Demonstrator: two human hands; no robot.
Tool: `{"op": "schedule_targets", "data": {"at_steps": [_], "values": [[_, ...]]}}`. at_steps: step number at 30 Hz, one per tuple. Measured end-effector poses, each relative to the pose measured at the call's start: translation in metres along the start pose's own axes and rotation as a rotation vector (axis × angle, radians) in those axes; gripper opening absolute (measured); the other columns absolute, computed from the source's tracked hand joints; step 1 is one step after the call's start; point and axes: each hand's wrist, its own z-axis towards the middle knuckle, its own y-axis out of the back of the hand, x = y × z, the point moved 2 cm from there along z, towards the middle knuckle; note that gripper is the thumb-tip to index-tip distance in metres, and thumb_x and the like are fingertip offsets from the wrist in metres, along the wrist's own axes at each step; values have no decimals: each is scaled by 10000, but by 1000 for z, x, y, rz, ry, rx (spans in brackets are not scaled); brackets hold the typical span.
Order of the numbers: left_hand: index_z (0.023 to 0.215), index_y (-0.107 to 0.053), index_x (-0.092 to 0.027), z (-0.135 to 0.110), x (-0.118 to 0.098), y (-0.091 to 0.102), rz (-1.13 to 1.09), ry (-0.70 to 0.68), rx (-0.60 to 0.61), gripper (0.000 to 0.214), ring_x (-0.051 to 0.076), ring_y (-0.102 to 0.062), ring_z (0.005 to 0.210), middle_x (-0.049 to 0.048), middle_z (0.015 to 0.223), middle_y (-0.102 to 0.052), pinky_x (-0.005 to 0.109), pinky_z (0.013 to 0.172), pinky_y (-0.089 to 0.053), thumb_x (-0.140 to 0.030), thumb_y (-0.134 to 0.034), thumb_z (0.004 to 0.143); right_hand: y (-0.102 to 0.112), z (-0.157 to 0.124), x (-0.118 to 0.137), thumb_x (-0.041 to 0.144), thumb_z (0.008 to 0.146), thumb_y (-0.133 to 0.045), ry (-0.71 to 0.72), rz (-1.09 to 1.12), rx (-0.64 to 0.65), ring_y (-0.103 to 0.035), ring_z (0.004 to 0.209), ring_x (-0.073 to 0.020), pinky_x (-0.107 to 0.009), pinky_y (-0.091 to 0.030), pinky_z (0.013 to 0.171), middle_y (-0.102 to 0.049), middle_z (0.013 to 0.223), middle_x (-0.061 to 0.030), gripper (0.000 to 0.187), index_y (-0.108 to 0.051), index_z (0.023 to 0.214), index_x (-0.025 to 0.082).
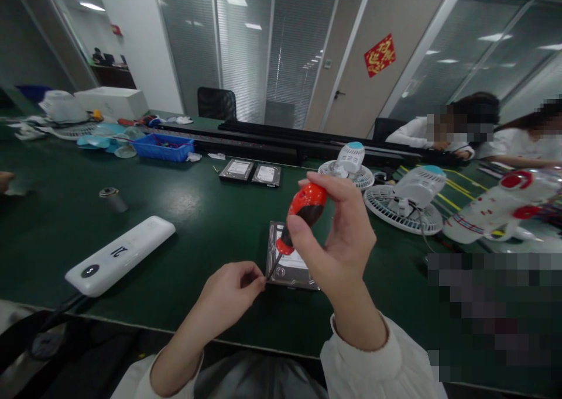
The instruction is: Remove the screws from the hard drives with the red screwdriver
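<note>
My right hand (340, 235) is closed round the red and black handle of a screwdriver (301, 215), held above the green table with its tip pointing down and left. My left hand (230, 293) pinches the thin shaft tip between thumb and fingers. Just behind both hands a hard drive (292, 267) lies flat on the table, label up.
A white remote-like device (118, 255) lies at the left. Two more hard drives (251, 172), small fans (401, 203), a blue bin (163, 146) and a white and red robot toy (496, 209) sit farther back. Two people sit at the far right.
</note>
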Motion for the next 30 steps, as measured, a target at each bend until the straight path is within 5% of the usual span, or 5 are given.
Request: {"op": "schedule_targets", "data": {"at_steps": [4,10,17,25,30], "values": [[790,-690,-205,1,-1,0,2,12,-2,253,174,-607,646,22,731,-690,267,592,-444,-404,-547,854,-1,2,2,205,798,-733,-4,-55,-21,-613,960,-208,-425,-556,840,-665,1014,-53,391,-633,1176,227],[801,-690,-201,1,0,0,1,13,8,263,169,-613,636,15,723,-690,273,601,-452,-415,-547,855,1,-3,-3,165,853,-610,-51,56,15,-665,1029,-241,-485,-552,906,-700,1169,-96,486,-574,1336,212],[814,-673,-194,1,0,0,-9,12,24,279,161,-616,618,11,730,-690,263,584,-438,-430,-536,872,0,2,3,204,771,-776,-3,-76,-6,-625,986,-213,-428,-540,868,-674,1034,-63,412,-640,1160,212],[814,-678,-199,0,-2,1,-1,-9,4,268,158,-608,639,12,755,-698,258,589,-432,-419,-536,873,4,2,1,143,847,-589,7,-13,42,-623,1024,-225,-470,-490,920,-712,1152,-91,450,-617,1293,200],[796,-685,-199,1,-3,2,20,-15,-6,261,157,-611,635,13,745,-710,259,596,-427,-408,-545,865,3,4,3,225,793,-745,25,-136,4,-602,940,-210,-417,-512,817,-662,1014,-70,421,-657,1204,212]]}}
